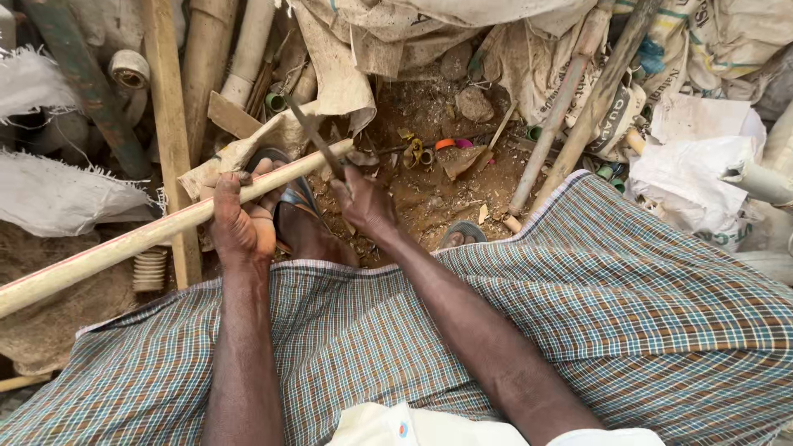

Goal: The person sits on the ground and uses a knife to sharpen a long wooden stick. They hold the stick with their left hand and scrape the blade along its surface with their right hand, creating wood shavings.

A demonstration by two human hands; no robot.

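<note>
My left hand (239, 216) grips a long pale pipe (124, 246) that runs from the lower left up to the middle of the view. Its far end rests over my sandalled foot (299, 225). My right hand (363, 202) holds a thin dark saw blade (312, 136), which slants up and to the left and crosses the pipe near its end. Both forearms reach out over my checked cloth wrap (529, 330).
Wooden poles (570, 99) and pipes (248, 49) lean around a patch of brown dirt (429, 186) strewn with small coloured pipe rings (446, 144). White woven sacks (694, 173) lie at the right and left. A ribbed hose piece (150, 268) sits under the pipe.
</note>
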